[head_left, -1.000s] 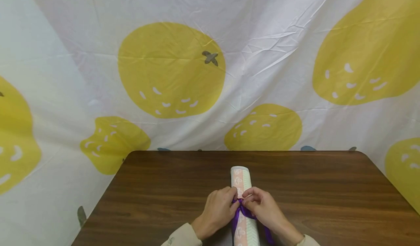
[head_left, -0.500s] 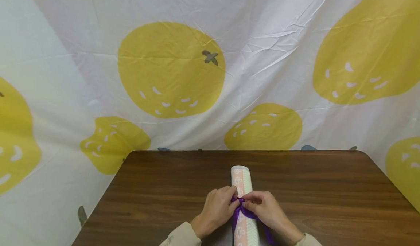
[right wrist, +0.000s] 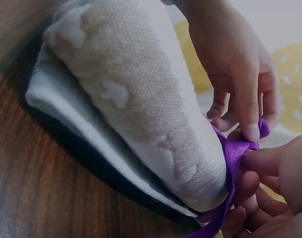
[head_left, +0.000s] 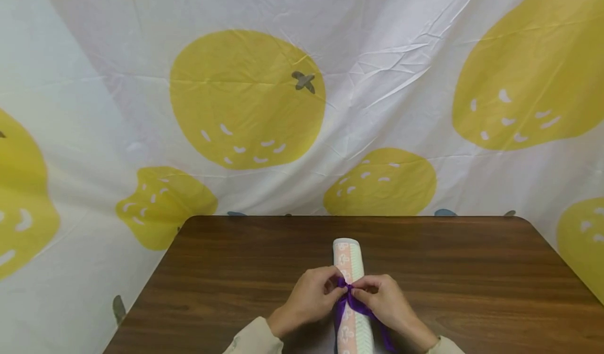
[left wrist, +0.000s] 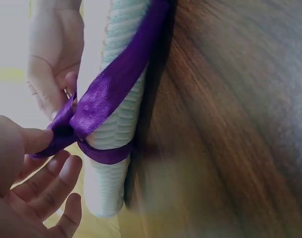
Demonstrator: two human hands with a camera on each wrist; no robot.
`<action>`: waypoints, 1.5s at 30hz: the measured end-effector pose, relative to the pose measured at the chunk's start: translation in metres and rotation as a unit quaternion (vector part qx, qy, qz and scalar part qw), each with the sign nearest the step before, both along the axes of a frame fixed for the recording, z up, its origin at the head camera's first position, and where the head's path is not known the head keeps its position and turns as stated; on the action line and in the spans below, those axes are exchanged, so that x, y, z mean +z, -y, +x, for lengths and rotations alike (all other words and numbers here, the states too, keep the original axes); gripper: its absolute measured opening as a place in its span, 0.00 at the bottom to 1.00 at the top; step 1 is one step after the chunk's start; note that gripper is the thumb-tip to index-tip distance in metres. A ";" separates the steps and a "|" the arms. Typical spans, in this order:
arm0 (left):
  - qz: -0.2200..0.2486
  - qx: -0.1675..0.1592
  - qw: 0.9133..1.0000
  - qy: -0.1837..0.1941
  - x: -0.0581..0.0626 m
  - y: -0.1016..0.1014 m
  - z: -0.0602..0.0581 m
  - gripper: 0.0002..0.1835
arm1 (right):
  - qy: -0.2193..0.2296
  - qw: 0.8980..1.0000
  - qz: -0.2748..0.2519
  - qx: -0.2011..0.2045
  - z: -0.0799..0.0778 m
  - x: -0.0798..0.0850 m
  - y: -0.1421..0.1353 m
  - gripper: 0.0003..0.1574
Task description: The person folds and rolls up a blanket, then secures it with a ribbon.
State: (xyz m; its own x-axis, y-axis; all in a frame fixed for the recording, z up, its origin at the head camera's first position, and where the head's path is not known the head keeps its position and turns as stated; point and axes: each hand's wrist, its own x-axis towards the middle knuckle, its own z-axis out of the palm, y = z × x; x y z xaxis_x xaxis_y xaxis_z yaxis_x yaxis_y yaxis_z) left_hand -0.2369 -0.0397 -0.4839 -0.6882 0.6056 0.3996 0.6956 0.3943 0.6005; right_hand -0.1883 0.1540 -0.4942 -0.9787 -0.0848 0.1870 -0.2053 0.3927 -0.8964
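A rolled towel [head_left: 349,257], peach with white motifs on one side and pale green ribbing on the other, lies lengthwise on the table. Round its middle passes a purple satin ribbon [left wrist: 99,101], crossed and gathered on top with its tails trailing down both sides. My left hand [head_left: 309,295] pinches a fold of the ribbon between thumb and index finger; its other fingers are loosely bent, as the left wrist view shows. Close by on the other side, my right hand [head_left: 386,300] pinches the ribbon at the knot [right wrist: 237,148]. Fingers partly cover the knot.
The brown wood-grain table [head_left: 236,254] has rounded far corners. Behind it hangs a white cloth [head_left: 377,97] printed with large yellow fruit. Pale sleeves [head_left: 257,338] reach in at the bottom edge.
My left hand has drawn slightly left and turned, opening a gap between index finger and thumb with a purple loop showing there. The right fingers have closed in on the knot. The towel stays put.
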 end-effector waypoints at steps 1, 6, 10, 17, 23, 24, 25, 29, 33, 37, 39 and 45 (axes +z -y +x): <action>0.010 -0.004 1.000 0.013 0.000 0.000 0.000 0.04 | 0.002 1.000 0.001 -0.006 0.000 0.001 0.001 0.05; 0.039 -0.008 0.998 0.056 0.000 0.000 -0.001 0.02 | 0.017 0.999 0.012 -0.042 0.002 0.004 0.003 0.03; 0.053 -0.003 0.996 0.077 0.001 0.001 -0.001 0.03 | 0.015 0.999 0.016 -0.048 0.003 0.006 0.003 0.03; 0.074 0.006 0.993 0.090 -0.001 0.003 -0.001 0.03 | 0.014 0.999 0.011 -0.050 0.005 0.007 -0.001 0.02; 0.076 0.025 0.992 0.101 0.000 0.004 -0.001 0.03 | 0.003 0.999 0.023 -0.045 0.006 0.008 -0.004 0.04; 0.075 0.028 0.991 0.105 0.000 0.004 0.000 0.03 | 0.001 0.999 0.025 -0.045 0.006 0.008 -0.005 0.04; 0.075 0.031 0.991 0.110 0.000 0.004 0.000 0.02 | -0.001 0.999 0.027 -0.045 0.006 0.009 -0.005 0.04; 0.075 0.038 0.989 0.124 0.001 0.003 0.000 0.02 | -0.003 0.999 0.033 -0.043 0.006 0.011 -0.008 0.03; 0.075 0.044 0.987 0.134 0.001 0.003 -0.002 0.02 | 0.005 0.999 0.033 -0.040 0.005 0.012 -0.011 0.03; 0.072 0.051 0.987 0.137 0.001 0.004 -0.002 0.03 | 0.010 0.999 0.035 -0.036 0.004 0.013 -0.015 0.03; 0.069 0.054 0.987 0.137 0.001 0.004 -0.003 0.03 | 0.011 0.999 0.036 -0.032 0.004 0.013 -0.017 0.03; 0.063 0.060 0.987 0.138 0.000 0.004 -0.004 0.03 | 0.016 0.999 0.041 -0.030 0.005 0.014 -0.021 0.03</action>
State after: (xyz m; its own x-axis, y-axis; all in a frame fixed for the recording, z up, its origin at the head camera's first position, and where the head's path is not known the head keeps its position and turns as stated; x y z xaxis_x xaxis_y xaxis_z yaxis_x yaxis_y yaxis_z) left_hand -0.2404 -0.0434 -0.4839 -0.8454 0.4700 0.2537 0.4514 0.3747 0.8099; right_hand -0.1835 0.1754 -0.4803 -0.9879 -0.0404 0.1497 -0.1508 0.4751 -0.8669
